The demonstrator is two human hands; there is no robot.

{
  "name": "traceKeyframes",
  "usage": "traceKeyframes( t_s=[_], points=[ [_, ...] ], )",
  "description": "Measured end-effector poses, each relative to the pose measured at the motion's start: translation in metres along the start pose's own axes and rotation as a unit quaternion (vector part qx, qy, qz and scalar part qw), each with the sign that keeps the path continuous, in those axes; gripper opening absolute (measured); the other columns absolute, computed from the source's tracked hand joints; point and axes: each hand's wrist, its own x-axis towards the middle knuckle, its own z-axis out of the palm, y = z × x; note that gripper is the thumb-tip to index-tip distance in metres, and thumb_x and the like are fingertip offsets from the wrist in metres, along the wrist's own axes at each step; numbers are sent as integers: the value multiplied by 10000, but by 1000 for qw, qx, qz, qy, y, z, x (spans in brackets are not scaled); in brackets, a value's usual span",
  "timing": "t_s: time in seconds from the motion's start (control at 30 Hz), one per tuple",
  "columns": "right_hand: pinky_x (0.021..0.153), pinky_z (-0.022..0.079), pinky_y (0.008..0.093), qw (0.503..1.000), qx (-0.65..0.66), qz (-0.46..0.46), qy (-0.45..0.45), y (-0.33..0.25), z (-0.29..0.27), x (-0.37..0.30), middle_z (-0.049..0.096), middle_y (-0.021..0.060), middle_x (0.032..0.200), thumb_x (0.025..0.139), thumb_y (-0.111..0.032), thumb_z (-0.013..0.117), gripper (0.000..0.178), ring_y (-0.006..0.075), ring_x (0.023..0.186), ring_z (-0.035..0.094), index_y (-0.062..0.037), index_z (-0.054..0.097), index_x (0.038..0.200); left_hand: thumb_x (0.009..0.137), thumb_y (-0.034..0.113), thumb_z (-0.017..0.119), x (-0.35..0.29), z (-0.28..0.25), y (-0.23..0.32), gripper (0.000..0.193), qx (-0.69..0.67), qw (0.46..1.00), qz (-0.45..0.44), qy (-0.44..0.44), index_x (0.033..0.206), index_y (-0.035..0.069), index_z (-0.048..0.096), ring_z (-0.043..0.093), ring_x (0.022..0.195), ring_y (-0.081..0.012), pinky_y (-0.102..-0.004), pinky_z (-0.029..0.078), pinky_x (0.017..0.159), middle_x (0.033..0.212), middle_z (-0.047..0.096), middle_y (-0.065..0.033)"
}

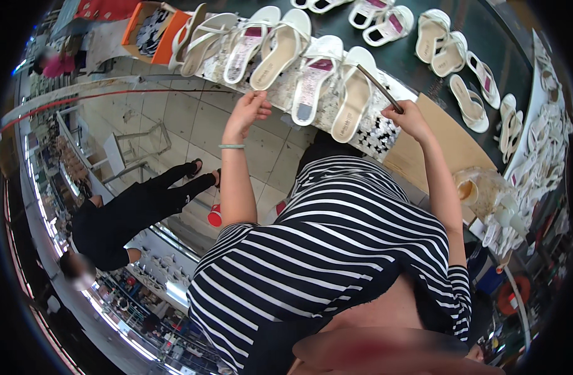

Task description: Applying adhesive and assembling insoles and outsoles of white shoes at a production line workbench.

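Observation:
My right hand (410, 119) is closed around the lower end of a thin dark stick (380, 89). The stick's far end reaches over the straps of a white sandal with a beige insole (350, 112); I cannot tell whether it touches. Beside that one lies a white sandal with a bare, marked footbed and a purple-red patch (308, 94). My left hand (250, 112) has loosely bent fingers with nothing visible in them, just below the heel end of another beige-insoled sandal (274, 62). More white sandals (242, 56) stand along the bench edge.
Several pairs of white sandals (449, 53) rest on the dark green table (386, 65). An orange box (174, 39) stands at the far left. On the right are brown cardboard (445, 134), a cup of yellowish stuff (467, 192) and a heap of white straps (536, 156). Another person (121, 219) stands at left.

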Motion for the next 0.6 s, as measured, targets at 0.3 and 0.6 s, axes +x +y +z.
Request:
traceKeyframes(
  t_s=[0.3,0.6],
  points=[
    [534,455,284,999,-29,-6,28,-26,24,15,619,59,604,819,-215,714,244,114,544,601,18,654,781,907,249,641,42,-89,12,297,-47,949,135,282,1082,20,570,569,716,-105,-254,485,622,803,570,-23],
    [485,349,257,998,-25,-15,51,-47,6,-3,604,28,578,849,-168,671,183,72,518,520,13,678,824,570,321,881,140,-194,63,866,352,789,323,386,1295,75,478,363,1262,-386,-443,307,1060,1356,391,-218]
  ],
)
